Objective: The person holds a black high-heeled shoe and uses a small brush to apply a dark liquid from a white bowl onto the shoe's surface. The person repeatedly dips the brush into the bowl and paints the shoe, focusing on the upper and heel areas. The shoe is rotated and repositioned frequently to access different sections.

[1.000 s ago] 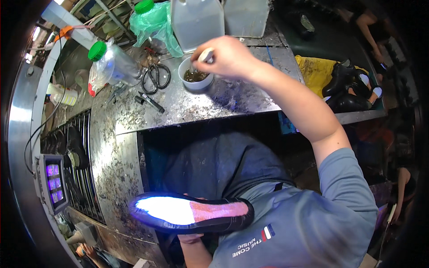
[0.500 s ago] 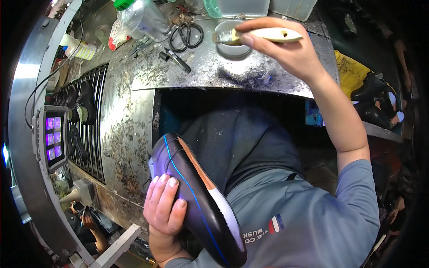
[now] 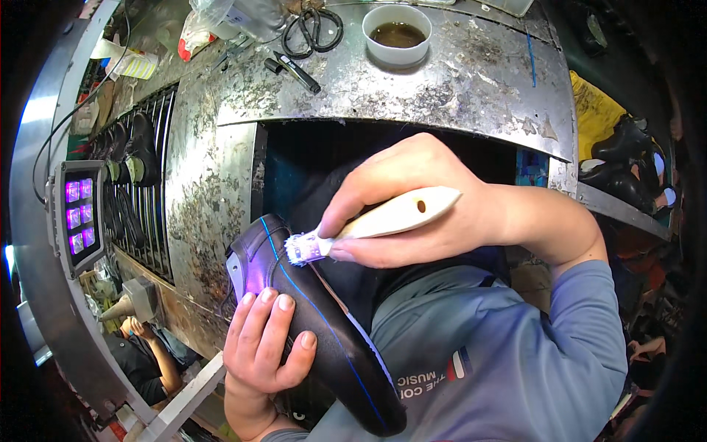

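My left hand [image 3: 266,352] grips a black shoe [image 3: 324,339] with a blue line along its side, held tilted in front of my chest with its heel end up toward the bench. In my right hand [image 3: 416,202] is a brush with a pale wooden handle [image 3: 398,214]. Its short bristle head [image 3: 302,249] touches the shoe's upper edge near the blue line. A white bowl of brown liquid [image 3: 398,34] stands on the stained metal bench [image 3: 456,81] at the far side, apart from both hands.
Black scissors [image 3: 315,29] and a black marker [image 3: 294,71] lie on the bench's left part, beside plastic bags [image 3: 221,22]. A metal grille [image 3: 140,214] with dark shoes on it and a small purple-lit panel [image 3: 79,214] sit to the left. More black shoes [image 3: 626,158] lie at right.
My right hand came back from the bowl with the brush and set its bristles on the shoe. My left hand raised and turned the shoe closer.
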A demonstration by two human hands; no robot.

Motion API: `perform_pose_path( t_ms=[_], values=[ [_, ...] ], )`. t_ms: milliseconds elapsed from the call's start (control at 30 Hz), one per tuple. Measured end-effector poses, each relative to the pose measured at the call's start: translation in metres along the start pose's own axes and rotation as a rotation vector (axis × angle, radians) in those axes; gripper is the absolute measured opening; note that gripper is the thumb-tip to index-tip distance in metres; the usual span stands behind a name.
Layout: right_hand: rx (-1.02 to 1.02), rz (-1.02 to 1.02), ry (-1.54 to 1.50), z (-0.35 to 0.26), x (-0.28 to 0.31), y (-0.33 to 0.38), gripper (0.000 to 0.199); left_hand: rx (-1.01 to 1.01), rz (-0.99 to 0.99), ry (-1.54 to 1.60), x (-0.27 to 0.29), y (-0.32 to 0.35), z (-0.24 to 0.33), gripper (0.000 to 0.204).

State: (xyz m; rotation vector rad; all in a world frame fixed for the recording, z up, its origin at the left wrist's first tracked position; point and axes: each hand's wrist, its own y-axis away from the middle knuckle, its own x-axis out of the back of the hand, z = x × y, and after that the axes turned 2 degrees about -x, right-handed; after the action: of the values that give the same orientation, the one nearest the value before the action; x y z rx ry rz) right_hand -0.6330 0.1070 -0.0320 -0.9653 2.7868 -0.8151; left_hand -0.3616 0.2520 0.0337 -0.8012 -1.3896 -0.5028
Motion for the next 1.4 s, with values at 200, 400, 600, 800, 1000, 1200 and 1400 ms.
perform_pose_path(
  t_ms=[200,400,600,800,1000,1200,1400],
  values=[
    [0.032,0.017,0.032,0.009,-0.017,-0.007,0.014,0.001,-0.023,-0.007,0.0,0.002,0.003,0.033],
    [0.048,0.027,0.04,0.011,-0.023,-0.011,0.013,0.028,-0.038,0.007,0.005,0.001,0.007,0.034],
    [-0.047,-0.086,-0.063,0.004,-0.02,-0.012,0.011,0.067,-0.039,0.042,0.006,0.001,0.009,0.035],
    [-0.126,-0.2,-0.207,-0.001,-0.009,-0.008,0.008,0.065,-0.046,0.026,0.006,0.002,0.007,0.034],
    [-0.176,-0.24,-0.277,-0.006,-0.004,-0.003,0.009,0.051,-0.038,-0.004,0.002,0.004,0.004,0.032],
    [-0.141,-0.234,-0.247,-0.017,0.001,0.001,0.009,0.036,-0.027,-0.043,-0.004,0.004,-0.002,0.03],
    [-0.061,-0.243,-0.185,-0.025,0.005,0.002,0.01,0.059,-0.021,-0.072,-0.01,0.002,-0.005,0.029]
  ],
)
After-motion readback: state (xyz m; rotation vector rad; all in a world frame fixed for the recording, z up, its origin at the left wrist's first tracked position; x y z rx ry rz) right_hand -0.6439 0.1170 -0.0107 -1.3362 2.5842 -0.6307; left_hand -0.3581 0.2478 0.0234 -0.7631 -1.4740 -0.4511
